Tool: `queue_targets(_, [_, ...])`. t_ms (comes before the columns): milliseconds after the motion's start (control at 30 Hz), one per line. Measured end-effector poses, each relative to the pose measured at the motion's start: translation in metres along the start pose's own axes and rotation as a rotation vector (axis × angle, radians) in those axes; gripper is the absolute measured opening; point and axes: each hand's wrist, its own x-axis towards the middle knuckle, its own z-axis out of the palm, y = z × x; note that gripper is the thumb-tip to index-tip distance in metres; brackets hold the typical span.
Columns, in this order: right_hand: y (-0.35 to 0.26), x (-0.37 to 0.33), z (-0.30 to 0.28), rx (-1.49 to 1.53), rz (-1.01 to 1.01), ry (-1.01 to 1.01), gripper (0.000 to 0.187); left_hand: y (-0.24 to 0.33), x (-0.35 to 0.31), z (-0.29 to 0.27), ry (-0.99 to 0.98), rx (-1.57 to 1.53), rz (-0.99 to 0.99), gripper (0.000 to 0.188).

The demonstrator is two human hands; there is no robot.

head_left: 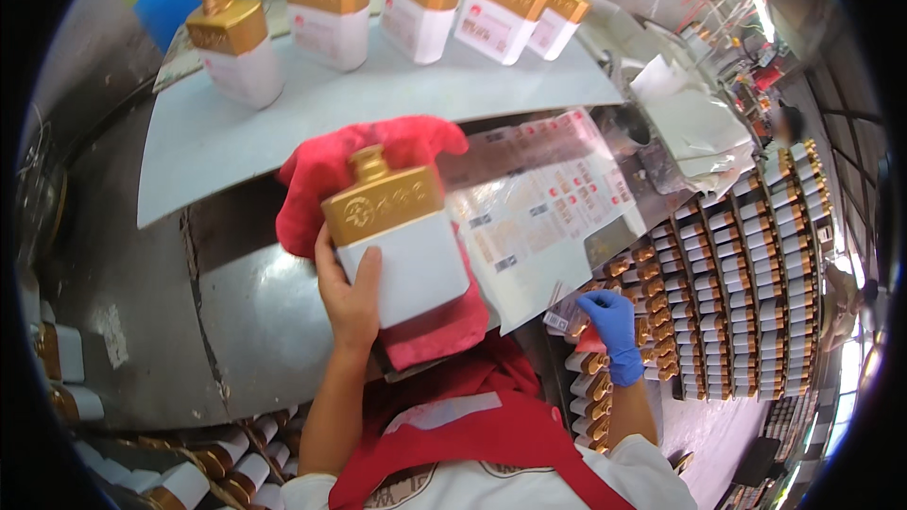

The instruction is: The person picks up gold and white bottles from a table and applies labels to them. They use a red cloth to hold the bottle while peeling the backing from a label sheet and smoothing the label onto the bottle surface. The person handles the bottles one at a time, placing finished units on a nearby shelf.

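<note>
My left hand (351, 300) grips a flat white bottle (416, 269) by its lower left side, the thumb lying across its front. Its shoulder and neck are gold and embossed, and the front is plain white. Under the bottle lies a red cloth (316, 184). My right hand (612, 329), in a blue glove, is closed in a pinch at the right, apart from the bottle. A small clear printed label (564, 318) hangs from its fingertips. Between the two hands, sheets of printed labels (539, 212) lie on the bench.
Several white-and-gold bottles (326, 24) with printed fronts stand along a pale board (378, 94) beyond the cloth. Racks of similar bottles (737, 283) fill the right side. More bottles (241, 472) sit at the lower left. Crumpled paper (694, 113) lies at the far right.
</note>
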Motion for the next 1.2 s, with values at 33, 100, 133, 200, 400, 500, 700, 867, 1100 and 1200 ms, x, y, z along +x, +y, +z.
queue_targets(33, [0.002,0.006,-0.009,0.005,-0.099,0.013,0.019,0.001,-0.001,0.001,0.009,-0.022,0.006,0.055])
queue_targets(100, [-0.019,0.024,-0.036,0.012,-0.124,0.054,0.019,-0.004,0.0,-0.002,0.02,-0.023,0.009,0.056])
queue_targets(133, [-0.031,0.037,-0.051,0.019,-0.137,0.07,0.018,-0.006,0.0,-0.004,0.023,-0.007,0.013,0.056])
queue_targets(200, [-0.044,0.08,-0.084,-0.15,-0.228,0.135,0.018,-0.008,-0.002,-0.006,0.026,0.01,-0.021,0.056])
queue_targets(400, [-0.063,0.286,-0.157,-0.05,-0.332,0.022,0.02,-0.012,-0.003,-0.008,0.062,0.067,-0.001,0.059])
queue_targets(500, [-0.044,0.387,-0.154,-0.183,-0.289,0.001,0.023,-0.022,-0.006,-0.015,0.111,0.054,-0.017,0.062])
queue_targets(700, [-0.028,0.442,-0.097,-0.804,-0.325,-0.1,0.02,-0.013,-0.01,-0.015,0.091,0.081,-0.027,0.065])
queue_targets(867, [-0.044,0.408,-0.135,-0.542,-0.267,-0.01,0.026,-0.01,-0.01,-0.01,0.094,0.063,-0.033,0.063])
queue_targets(1100, [-0.064,0.292,-0.154,-0.782,-0.622,0.477,0.014,-0.004,-0.003,-0.007,0.033,0.119,0.041,0.053])
queue_targets(1200, [-0.069,0.25,-0.11,-0.81,-0.664,0.396,0.011,-0.003,0.001,-0.001,0.002,0.065,-0.025,0.052])
